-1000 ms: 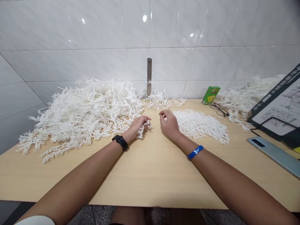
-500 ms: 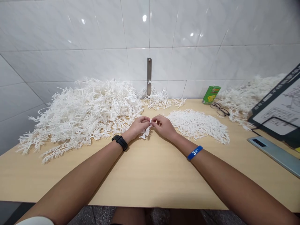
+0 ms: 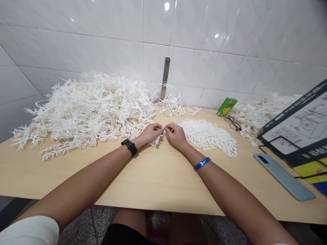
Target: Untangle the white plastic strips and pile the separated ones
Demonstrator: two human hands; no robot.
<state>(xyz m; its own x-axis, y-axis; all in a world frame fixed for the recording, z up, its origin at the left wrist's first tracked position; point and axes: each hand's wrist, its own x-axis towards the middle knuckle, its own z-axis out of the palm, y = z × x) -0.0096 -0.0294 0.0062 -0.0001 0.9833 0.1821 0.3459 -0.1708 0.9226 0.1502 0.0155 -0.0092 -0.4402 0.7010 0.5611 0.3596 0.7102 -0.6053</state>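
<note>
View: head, looking forward and down at the counter
Left hand: closed, fingers curled, pinching a small white branched plastic sprig; black wristwatch on the wrist
Right hand: fingers curled, tips at the top of the sprig, just beside the left fingertips; too small to tell whether it grips
Sprig: between the hands, centre of the light wood counter, hanging low against the counter
Right wrist: blue wristband
Left of hands: large loose heap of white plastic sprigs, touching the left hand
Back edge, centre: small white sprig clump, below a steel wall bracket
Right of hands: flat patch of fine white sprigs, near the right hand
Back right: white sprig heap, green carton, black-framed glasses
Right edge: grey-blue phone, face down; black-bordered diagram board in the back right corner
Behind counter: glossy white wall tiles
</note>
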